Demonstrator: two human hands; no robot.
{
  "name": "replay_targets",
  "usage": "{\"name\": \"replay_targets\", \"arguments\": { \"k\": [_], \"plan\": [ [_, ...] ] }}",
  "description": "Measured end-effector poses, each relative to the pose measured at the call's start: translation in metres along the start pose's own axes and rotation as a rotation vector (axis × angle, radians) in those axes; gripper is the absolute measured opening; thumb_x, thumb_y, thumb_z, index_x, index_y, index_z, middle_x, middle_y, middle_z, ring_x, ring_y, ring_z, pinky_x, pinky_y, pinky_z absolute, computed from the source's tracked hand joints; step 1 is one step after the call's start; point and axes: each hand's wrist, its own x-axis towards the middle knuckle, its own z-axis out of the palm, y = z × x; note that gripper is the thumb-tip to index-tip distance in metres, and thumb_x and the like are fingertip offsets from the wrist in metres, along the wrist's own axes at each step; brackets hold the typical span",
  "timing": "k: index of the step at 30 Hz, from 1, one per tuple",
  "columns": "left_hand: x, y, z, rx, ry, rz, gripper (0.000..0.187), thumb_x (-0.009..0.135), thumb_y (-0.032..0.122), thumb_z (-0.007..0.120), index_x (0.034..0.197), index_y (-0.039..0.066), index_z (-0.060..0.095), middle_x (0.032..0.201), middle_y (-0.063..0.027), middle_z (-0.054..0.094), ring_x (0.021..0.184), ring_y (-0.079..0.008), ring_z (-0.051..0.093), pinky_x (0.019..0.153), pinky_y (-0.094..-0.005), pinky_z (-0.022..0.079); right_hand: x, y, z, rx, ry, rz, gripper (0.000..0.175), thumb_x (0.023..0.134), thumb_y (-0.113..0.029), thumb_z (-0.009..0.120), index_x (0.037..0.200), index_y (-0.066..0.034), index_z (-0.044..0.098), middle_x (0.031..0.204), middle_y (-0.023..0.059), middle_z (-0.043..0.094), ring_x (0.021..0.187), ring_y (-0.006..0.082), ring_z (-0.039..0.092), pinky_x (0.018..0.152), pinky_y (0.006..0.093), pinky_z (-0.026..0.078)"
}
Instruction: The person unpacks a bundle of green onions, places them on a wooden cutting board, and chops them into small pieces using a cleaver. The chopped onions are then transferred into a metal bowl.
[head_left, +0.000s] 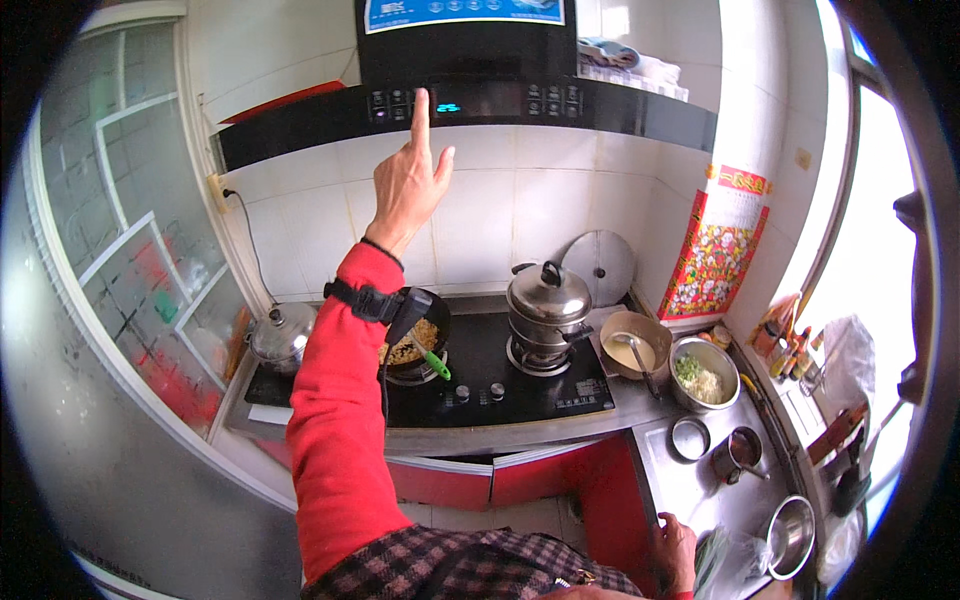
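Note:
My left hand (412, 180) is raised in front of the black range hood (300, 124), its index finger stretched up and its thumb held out. The fingertip overlaps the button panel (487, 101), left of a lit blue display; whether it touches cannot be told. Nothing is in this hand. Below, partly behind my red sleeve, a wok (442, 311) holds yellowish food, with a green-handled utensil (436, 366) lying in it. Low on the right, my right hand (677, 551) is at the steel counter's edge, beside a clear plastic bag (731, 559); its fingers are partly hidden.
A lidded steel pot (551, 300) stands on the right burner of the black hob (480, 412). Right of it are a bowl of pale batter (630, 356) with a ladle and a steel bowl (705, 405) of chopped ingredients. Another lidded pot (283, 334) sits at left.

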Motion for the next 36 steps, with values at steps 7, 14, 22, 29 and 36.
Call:
{"name": "replay_targets", "arguments": {
  "k": [7,14,22,29,36],
  "plan": [
    [-0.039,0.009,0.015,-0.162,-0.065,-0.114,0.092,0.087,0.022,0.064,0.151,0.005,0.001,0.06,-0.0066,0.06,0.05,-0.0223,0.06,0.049,-0.0323,0.05,-0.015,-0.005,-0.005,0.027,-0.033,0.034,0.024,0.083,-0.021,0.062,0.102,-0.0058,0.062,0.07,0.019,0.064,0.07,0.0379,0.064,0.066,0.0469,0.05],
    [-0.067,0.004,0.02,-0.174,-0.08,-0.123,0.093,0.086,0.021,0.065,0.15,0.003,0.0,0.063,-0.0051,0.061,0.052,-0.0213,0.061,0.05,-0.0331,0.051,-0.026,-0.009,-0.005,0.05,-0.027,0.022,0.022,0.083,-0.017,0.062,0.101,-0.0051,0.061,0.079,0.0208,0.065,0.075,0.0395,0.064,0.067,0.0475,0.05],
    [-0.087,-0.002,0.012,-0.205,-0.142,-0.162,0.093,0.086,0.021,0.065,0.15,0.003,-0.001,0.063,-0.0059,0.062,0.052,-0.0223,0.062,0.051,-0.0338,0.051,-0.024,-0.012,-0.002,-0.026,-0.075,0.021,0.021,0.084,-0.017,0.061,0.102,-0.0056,0.061,0.081,0.0202,0.066,0.075,0.039,0.064,0.068,0.0473,0.051],
    [-0.095,-0.005,0.002,-0.208,-0.158,-0.174,0.093,0.086,0.021,0.065,0.151,0.005,0.0,0.062,-0.0048,0.061,0.052,-0.0213,0.061,0.051,-0.0333,0.05,-0.02,-0.015,0.0,0.044,-0.025,-0.058,0.017,0.085,-0.015,0.06,0.099,-0.0055,0.059,0.079,0.0195,0.064,0.074,0.0402,0.062,0.065,0.0481,0.048],
    [-0.091,0.011,0.008,-0.22,-0.163,-0.152,0.094,0.085,0.022,0.066,0.151,0.007,0.002,0.063,-0.0034,0.06,0.055,-0.0202,0.062,0.055,-0.0338,0.052,-0.028,-0.013,0.002,-0.042,-0.039,-0.098,0.021,0.088,-0.012,0.056,0.107,-0.0052,0.058,0.083,0.0212,0.064,0.074,0.0398,0.062,0.065,0.0487,0.048]
  ]
}}
